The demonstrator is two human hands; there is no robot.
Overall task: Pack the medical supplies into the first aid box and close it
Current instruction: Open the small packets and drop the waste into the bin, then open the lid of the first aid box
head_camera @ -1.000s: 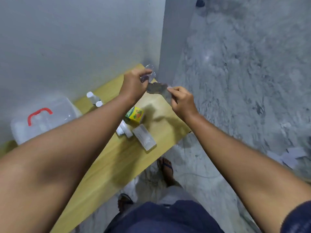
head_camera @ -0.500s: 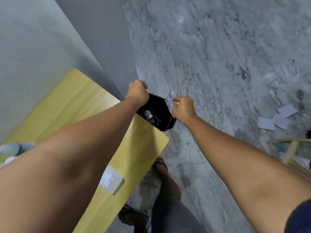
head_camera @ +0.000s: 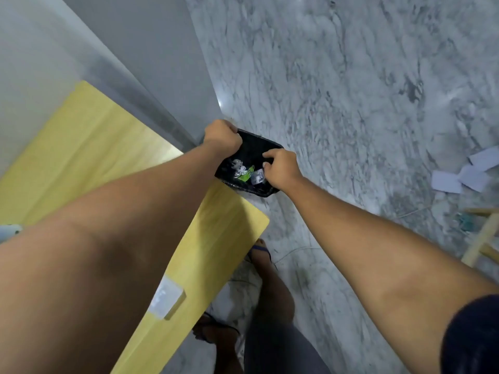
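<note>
Fingers of the left hand are curled tight over the near rim of a black bin, gripping it. The right hand hangs over the bin's mouth with its fingers loosely bent and apart; I cannot tell whether they pinch anything. Inside the bin lie crumpled scraps, clear, silvery and one green. The bin sits just past the corner of the yellow wooden surface, by the grey wall, above the marble floor. A small clear packet lies on the surface near its front edge, partly hidden by the left forearm. The first aid box itself I cannot make out. White papers lie scattered on the floor, well apart from the bin.
</note>
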